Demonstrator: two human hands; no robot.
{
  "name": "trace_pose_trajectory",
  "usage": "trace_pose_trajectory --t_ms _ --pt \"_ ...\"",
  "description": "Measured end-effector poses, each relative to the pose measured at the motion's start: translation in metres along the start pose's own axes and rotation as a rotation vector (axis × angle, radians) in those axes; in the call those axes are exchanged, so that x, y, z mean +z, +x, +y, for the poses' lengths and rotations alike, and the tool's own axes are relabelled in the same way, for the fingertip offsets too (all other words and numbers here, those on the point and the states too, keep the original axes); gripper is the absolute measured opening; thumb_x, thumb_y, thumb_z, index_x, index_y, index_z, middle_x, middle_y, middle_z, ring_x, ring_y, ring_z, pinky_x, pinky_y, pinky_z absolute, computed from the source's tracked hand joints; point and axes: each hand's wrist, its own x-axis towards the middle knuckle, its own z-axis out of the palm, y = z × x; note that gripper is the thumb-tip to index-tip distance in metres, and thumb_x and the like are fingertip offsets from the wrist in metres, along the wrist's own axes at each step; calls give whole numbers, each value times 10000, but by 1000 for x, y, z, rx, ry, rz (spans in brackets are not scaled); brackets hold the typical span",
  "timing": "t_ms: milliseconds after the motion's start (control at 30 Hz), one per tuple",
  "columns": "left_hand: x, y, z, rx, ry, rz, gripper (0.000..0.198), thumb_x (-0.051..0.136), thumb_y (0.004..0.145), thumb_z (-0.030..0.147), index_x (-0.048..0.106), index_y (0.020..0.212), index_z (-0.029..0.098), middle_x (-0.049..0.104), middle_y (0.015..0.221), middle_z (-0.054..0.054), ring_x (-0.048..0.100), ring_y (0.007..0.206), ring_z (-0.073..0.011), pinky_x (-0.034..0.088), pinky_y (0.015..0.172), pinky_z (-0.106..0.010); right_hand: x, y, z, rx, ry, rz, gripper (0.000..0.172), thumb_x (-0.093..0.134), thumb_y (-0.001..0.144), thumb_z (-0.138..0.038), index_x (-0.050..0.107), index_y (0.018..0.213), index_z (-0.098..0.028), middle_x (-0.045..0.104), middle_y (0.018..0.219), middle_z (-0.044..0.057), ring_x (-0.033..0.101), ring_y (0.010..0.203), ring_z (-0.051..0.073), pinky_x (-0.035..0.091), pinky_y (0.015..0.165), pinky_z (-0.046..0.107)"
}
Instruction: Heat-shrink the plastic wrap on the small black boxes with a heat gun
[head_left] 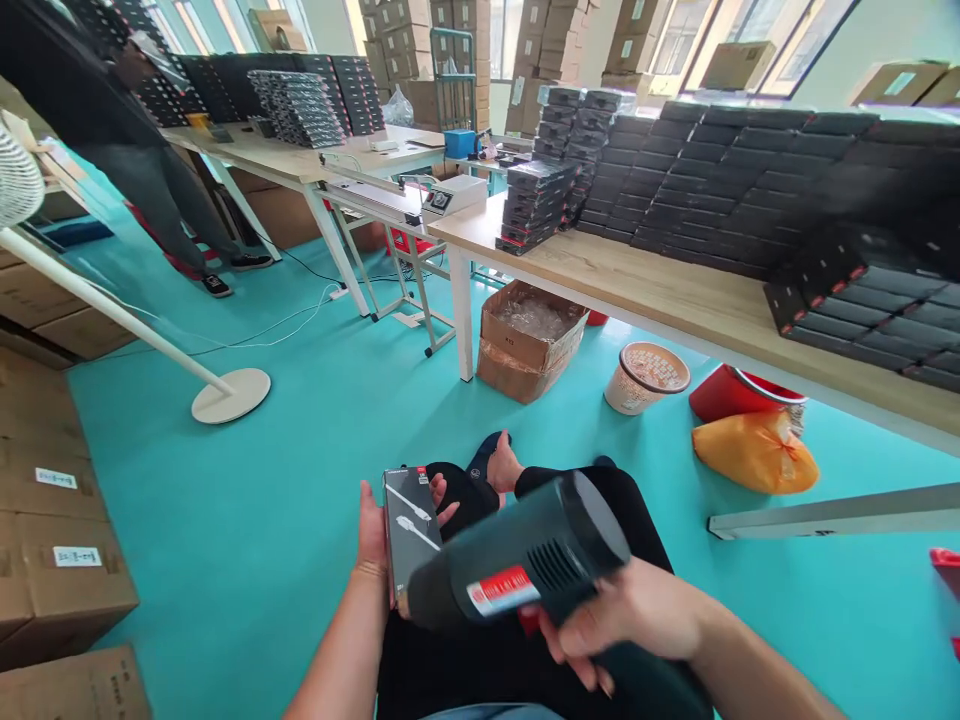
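Observation:
A dark heat gun [517, 560] is held by its handle in my right hand [600, 620], its nozzle pointing left. The nozzle overlaps the lower part of a slim black box [409, 515] printed with a white cable. Around that box, my left hand [373, 530] has its thumb on the left side and its fingertips on the right. Both hands are over my lap. Where the nozzle covers the box, I cannot tell whether they touch.
Stacks of black boxes [675, 190] stand on the wooden table [600, 270] ahead. Below are an open carton [525, 340], a basket [646, 378] and an orange bag [754, 452]. A white fan stand [231, 396] and cartons [52, 510] occupy the left. A person [142, 130] stands back left.

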Motion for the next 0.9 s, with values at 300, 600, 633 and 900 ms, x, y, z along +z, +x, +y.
trace_pose_trajectory --t_ms 300,600,633,900 --pt "26 -6 20 163 -341 304 522 470 910 534 576 1199 113 645 969 -149 683 787 -269 613 627 -443 38 -32 25 -249 196 378 404 786 713 -400 699 1010 -140 661 809 40 570 588 139 450 510 261" --pt "56 -9 29 177 -361 272 620 445 920 532 482 1340 77 630 1036 -183 688 787 -270 620 630 -443 72 -27 3 -326 101 427 360 735 770 -356 685 1036 -120 668 770 57 563 589 158 461 556 290" --pt "58 -9 27 188 -342 261 574 454 918 524 522 1294 96 641 1021 -175 693 785 -275 620 642 -462 74 -31 4 -317 107 390 384 749 749 -363 685 1038 -118 670 784 61 566 585 157 454 540 285" --pt "88 -8 6 256 -166 181 176 558 831 279 643 941 171 710 798 -75 732 765 -278 601 797 -548 62 -54 13 -361 40 380 418 756 764 -487 699 1019 -161 670 739 48 589 639 184 485 582 290"
